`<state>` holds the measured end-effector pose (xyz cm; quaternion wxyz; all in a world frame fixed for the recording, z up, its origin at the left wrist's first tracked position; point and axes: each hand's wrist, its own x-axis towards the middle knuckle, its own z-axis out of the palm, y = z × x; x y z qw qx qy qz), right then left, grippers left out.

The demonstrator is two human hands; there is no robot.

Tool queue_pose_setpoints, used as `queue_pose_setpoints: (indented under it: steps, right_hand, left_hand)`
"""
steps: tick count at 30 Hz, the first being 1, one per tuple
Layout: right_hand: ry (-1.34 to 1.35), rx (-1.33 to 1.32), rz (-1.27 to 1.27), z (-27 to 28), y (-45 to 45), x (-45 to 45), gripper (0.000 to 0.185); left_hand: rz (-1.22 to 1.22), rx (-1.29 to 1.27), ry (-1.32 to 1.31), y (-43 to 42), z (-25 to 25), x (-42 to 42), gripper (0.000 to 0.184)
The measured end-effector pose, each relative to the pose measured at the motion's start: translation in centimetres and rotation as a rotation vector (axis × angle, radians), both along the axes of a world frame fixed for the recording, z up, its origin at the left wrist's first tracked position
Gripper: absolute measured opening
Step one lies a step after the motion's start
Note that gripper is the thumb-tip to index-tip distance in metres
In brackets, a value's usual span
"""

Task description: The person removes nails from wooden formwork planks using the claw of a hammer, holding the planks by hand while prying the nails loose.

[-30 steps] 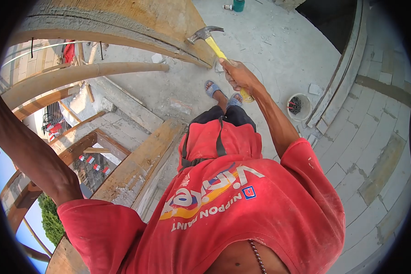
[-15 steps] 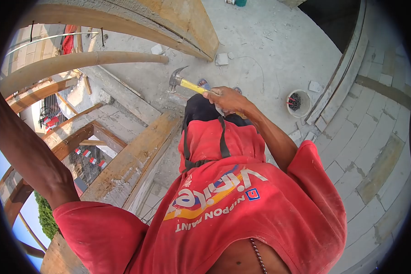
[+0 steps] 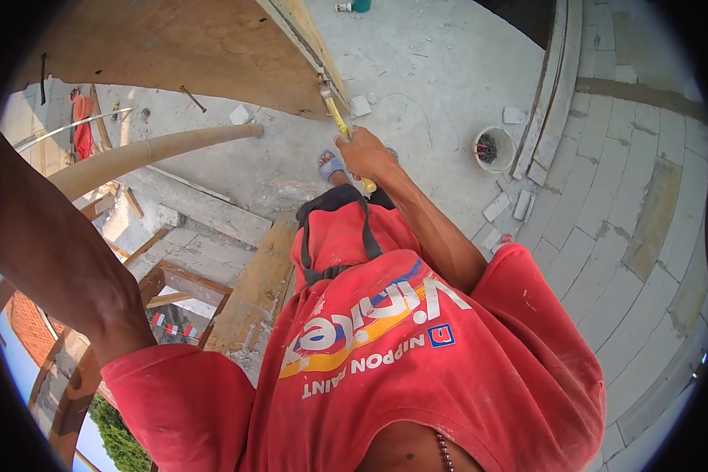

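Note:
My right hand (image 3: 363, 153) is wrapped round the yellow handle of a hammer (image 3: 337, 116). The hammer's head is up against the edge of a large wooden panel (image 3: 173, 47), near its lower corner; whether it touches the wood I cannot tell. My left arm (image 3: 63, 259) reaches up along the left side, and its hand lies outside the picture. Two nails stick out by the panel's lower edge, one a bent-looking nail (image 3: 193, 100), the other a dark nail (image 3: 43, 79) further left.
A bamboo pole (image 3: 165, 149) slants below the panel. A white bucket (image 3: 507, 149) with dark small pieces in it stands on the concrete floor (image 3: 425, 71). Timber beams (image 3: 252, 291) frame an opening at lower left. A block wall (image 3: 606, 204) rises at right; block scraps (image 3: 497, 206) lie beside it.
The hammer has swung up and its head has come to the panel's edge. My view has shifted, showing more of the panel's face. My right hand keeps hold of the handle.

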<state>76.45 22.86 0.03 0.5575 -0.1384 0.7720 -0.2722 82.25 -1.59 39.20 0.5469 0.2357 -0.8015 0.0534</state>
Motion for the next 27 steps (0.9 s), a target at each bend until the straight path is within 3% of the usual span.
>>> queue_pose_setpoints:
  steps: [3, 6, 10, 20, 24, 27]
  right_hand:
    - [0.277, -0.078, 0.053, 0.5, 0.6, 1.6, 0.048]
    - [0.103, -0.100, -0.121, 1.6, 0.8, 2.3, 0.046]
    - [0.194, -0.170, -0.205, 3.4, 2.0, 4.1, 0.040]
    - [0.468, -0.231, -0.137, -9.3, 3.4, 10.8, 0.033]
    - [0.473, -0.241, -0.130, -10.5, 3.4, 12.5, 0.033]
    - [0.508, -0.158, -0.214, -9.6, 2.9, 13.0, 0.047]
  left_hand:
    - [0.002, 0.012, 0.019, 0.6, -0.3, 0.0, 0.050]
    - [0.008, 0.015, 0.030, 1.2, -0.4, -0.1, 0.050]
    - [0.016, 0.030, 0.040, 1.5, -0.5, -0.6, 0.050]
    - [0.047, 0.011, 0.045, 3.5, 0.0, -1.4, 0.050]
    - [0.067, -0.019, 0.043, 4.1, 0.6, -1.7, 0.051]
    - [0.129, 0.015, 0.079, 6.2, 0.2, -3.0, 0.051]
